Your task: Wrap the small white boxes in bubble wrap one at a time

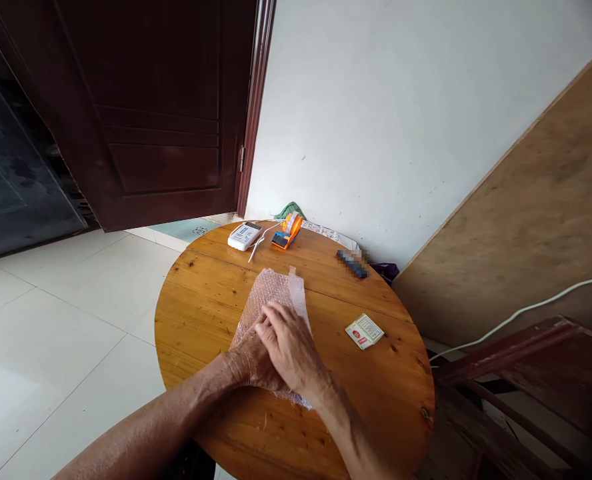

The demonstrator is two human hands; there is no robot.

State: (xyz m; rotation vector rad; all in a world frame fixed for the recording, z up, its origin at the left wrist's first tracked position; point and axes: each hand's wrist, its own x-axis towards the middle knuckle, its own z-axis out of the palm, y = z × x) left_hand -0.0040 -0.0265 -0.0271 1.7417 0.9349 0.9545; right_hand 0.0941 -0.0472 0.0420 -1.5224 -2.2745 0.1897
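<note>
A sheet of bubble wrap (272, 290) lies on the round wooden table (211, 313), with a strip of clear tape (297, 293) along its right side. Both my hands rest on its near end. My right hand (291, 347) lies flat on top, fingers stretched toward the wrap. My left hand (249, 360) sits partly under the right one, pressing on the wrap; its fingers are mostly hidden.
At the table's far edge stand a white box (245, 235) with a white cable and an orange tape dispenser (287, 232). A dark remote (352, 264) and a small card packet (365, 331) lie to the right. A dark door, white wall and leaning board surround the table.
</note>
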